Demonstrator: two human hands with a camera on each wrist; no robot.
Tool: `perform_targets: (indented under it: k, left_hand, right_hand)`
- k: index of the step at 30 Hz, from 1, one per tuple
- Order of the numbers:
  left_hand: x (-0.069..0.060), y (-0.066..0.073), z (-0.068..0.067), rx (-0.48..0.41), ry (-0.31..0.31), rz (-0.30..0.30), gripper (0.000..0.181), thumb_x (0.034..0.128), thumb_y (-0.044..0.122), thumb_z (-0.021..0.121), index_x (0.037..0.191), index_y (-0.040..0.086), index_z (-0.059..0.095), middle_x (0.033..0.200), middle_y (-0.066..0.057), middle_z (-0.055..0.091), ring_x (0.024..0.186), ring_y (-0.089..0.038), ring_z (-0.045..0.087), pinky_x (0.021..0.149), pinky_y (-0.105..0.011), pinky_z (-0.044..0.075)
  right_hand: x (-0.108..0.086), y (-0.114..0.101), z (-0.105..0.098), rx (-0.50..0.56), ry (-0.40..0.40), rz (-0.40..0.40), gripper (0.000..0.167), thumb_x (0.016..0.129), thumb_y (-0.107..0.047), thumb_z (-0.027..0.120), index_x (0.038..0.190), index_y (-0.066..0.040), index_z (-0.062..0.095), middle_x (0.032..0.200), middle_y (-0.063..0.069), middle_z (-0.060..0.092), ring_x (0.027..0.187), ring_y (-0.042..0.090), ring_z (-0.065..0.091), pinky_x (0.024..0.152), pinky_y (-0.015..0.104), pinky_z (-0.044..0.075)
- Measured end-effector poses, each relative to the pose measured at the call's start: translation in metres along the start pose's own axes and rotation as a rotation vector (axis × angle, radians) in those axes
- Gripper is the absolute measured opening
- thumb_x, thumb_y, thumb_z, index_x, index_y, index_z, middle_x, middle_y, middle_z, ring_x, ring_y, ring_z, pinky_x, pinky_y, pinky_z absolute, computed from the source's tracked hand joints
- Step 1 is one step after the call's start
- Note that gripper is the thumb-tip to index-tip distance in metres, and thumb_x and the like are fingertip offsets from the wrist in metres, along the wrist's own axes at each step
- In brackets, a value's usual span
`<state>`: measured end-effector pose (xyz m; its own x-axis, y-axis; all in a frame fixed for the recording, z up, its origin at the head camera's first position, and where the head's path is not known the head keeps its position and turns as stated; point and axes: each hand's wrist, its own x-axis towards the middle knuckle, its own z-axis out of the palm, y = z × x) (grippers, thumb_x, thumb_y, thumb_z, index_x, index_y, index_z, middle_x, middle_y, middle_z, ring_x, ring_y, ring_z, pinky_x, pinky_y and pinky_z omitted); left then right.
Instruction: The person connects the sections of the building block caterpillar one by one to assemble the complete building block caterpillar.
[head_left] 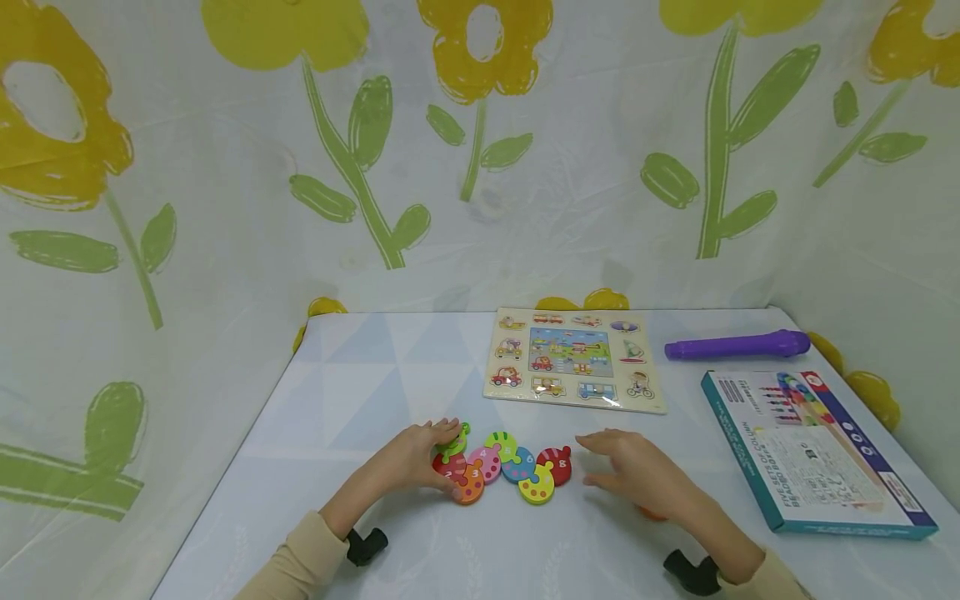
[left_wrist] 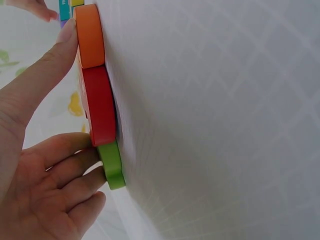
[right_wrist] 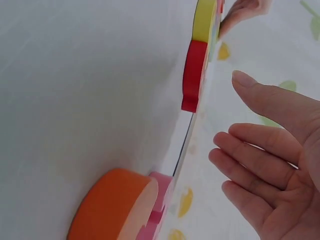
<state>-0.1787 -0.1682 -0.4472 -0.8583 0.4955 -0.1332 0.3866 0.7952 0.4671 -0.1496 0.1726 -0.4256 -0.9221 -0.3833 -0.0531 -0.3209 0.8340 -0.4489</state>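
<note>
1. the caterpillar puzzle (head_left: 517, 467) lies flat on the desk (head_left: 300, 433), before the person, its numbered pieces joined in a wavy row.
2. the left grip (head_left: 408, 458) holds one end from two sides: the thumb touches the orange piece (left_wrist: 91, 37), and the bent fingers are at the green end piece (left_wrist: 114, 165). how strongly it presses, i cannot tell.
3. the right grip (head_left: 637, 471) is spread, thumb away from fingers, and touches nothing; it is just beside the red end piece (head_left: 555, 465).
4. a loose orange piece (right_wrist: 110, 207) lies near the right wrist.
5. i judge the pieces light and stiff, perhaps a little slippery on the smooth paint, not fragile.
6. the thick side edges seem the best hold. lifted from one end only, the joints could separate.
</note>
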Motion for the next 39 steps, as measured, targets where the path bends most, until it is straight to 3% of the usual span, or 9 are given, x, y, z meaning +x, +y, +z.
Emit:
perform_targets:
  k: [13,23,34,39]
  left_hand:
    - [0.0,0.001,0.0,0.012,-0.003,0.015,0.099,0.0618,0.056,0.084,0.14,0.005,0.05,0.146,-0.011,0.045,0.136,-0.038,0.036,0.109,-0.053,0.032]
    - [0.001,0.0,-0.001,0.009,-0.001,0.02,0.099,0.0617,0.057,0.083,0.14,0.006,0.05,0.147,-0.01,0.044,0.137,-0.036,0.036,0.11,-0.052,0.03]
    - [0.0,0.001,-0.001,0.009,-0.004,0.019,0.099,0.0619,0.056,0.084,0.14,0.005,0.05,0.146,-0.011,0.044,0.136,-0.037,0.035,0.11,-0.052,0.03]
    - [0.001,0.001,-0.001,0.009,-0.006,0.012,0.099,0.0619,0.056,0.084,0.14,0.005,0.05,0.147,-0.011,0.044,0.137,-0.037,0.035,0.109,-0.053,0.03]
  right_hand:
    - [-0.015,0.021,-0.01,0.015,0.042,-0.03,0.05,0.075,-0.02,0.084,0.12,-0.004,0.068,0.114,0.007,0.069,0.109,0.03,0.062,0.091,0.046,0.051]
    - [-0.021,0.036,-0.013,0.023,0.025,0.051,0.05,0.076,-0.019,0.083,0.12,-0.004,0.067,0.106,0.004,0.07,0.089,0.017,0.062,0.078,0.033,0.057]
    - [-0.027,0.056,-0.019,-0.011,0.035,0.059,0.048,0.078,-0.02,0.081,0.121,-0.003,0.067,0.116,0.013,0.068,0.109,0.035,0.061,0.088,0.048,0.052]
    - [-0.027,0.063,-0.019,-0.004,0.01,0.078,0.05,0.079,-0.024,0.081,0.12,0.001,0.066,0.117,0.019,0.066,0.111,0.04,0.059,0.088,0.052,0.051]
